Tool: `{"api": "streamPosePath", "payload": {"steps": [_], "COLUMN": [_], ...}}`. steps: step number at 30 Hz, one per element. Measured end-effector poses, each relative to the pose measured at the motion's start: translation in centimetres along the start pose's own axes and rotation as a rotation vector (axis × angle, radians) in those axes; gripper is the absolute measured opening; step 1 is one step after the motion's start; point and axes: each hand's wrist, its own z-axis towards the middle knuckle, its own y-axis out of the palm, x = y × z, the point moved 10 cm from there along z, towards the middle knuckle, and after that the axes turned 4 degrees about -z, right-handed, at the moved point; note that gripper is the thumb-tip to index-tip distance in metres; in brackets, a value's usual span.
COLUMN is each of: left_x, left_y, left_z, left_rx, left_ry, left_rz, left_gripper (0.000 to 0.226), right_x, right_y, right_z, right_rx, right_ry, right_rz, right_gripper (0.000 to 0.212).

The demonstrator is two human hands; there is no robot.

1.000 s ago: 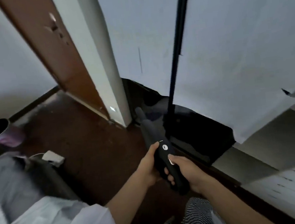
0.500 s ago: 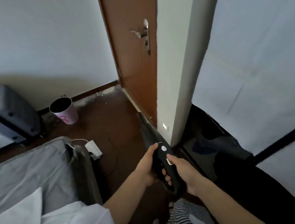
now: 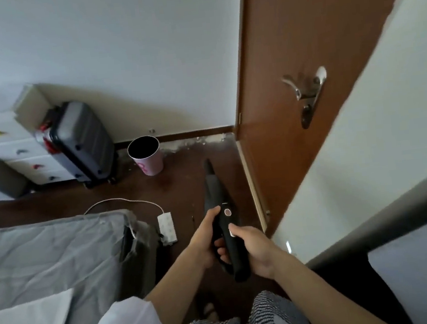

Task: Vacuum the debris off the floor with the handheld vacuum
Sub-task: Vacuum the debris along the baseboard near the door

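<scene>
A black handheld vacuum (image 3: 218, 201) points away from me over the dark brown floor (image 3: 178, 187), its narrow nozzle aimed toward the far wall. My left hand (image 3: 205, 238) grips its body from the left, thumb near the round button. My right hand (image 3: 254, 247) wraps the handle from the right, thumb lying on top. Pale debris (image 3: 196, 141) lies along the skirting at the foot of the white wall, beside the door.
A pink waste bin (image 3: 146, 154) stands by the wall, a dark suitcase (image 3: 84, 143) and white drawers (image 3: 10, 139) to its left. A grey bed (image 3: 50, 257) fills the left; a white power strip (image 3: 167, 228) with cable lies beside it. A brown door (image 3: 303, 71) stands at right.
My view has swung left and up, from the curtain corner to the door, bin and suitcase. Both hands keep the same hold on the vacuum.
</scene>
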Motion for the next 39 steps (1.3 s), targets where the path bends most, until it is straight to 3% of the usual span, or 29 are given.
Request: {"api": "streamPosePath", "payload": {"steps": [16, 27, 34, 39], "left_x": [29.1, 46.2, 53.6, 55.1], "left_y": [-5.1, -6.5, -6.5, -6.6], "left_z": [17.9, 32.8, 40.9, 47.6], "left_rx": [-0.005, 0.136, 0.207, 0.202], "left_ry": [-0.017, -0.035, -0.055, -0.123], "left_rz": [-0.099, -0.209, -0.321, -0.244], "left_gripper": [0.057, 0.053, 0.046, 0.046], "right_x": [-22.5, -36.7, -44.2, -44.7], "right_y": [8.1, 9.3, 8.8, 5.9], "right_z": [25.6, 45.1, 54.2, 60.2], "right_rx": [0.074, 0.018, 0.017, 0.074], "right_ry": [0.062, 0.180, 0.251, 0.292], "right_rz": [-0.030, -0.028, -0.112, -0.063], "right_gripper": [0.030, 0.028, 0.029, 0.033]}}
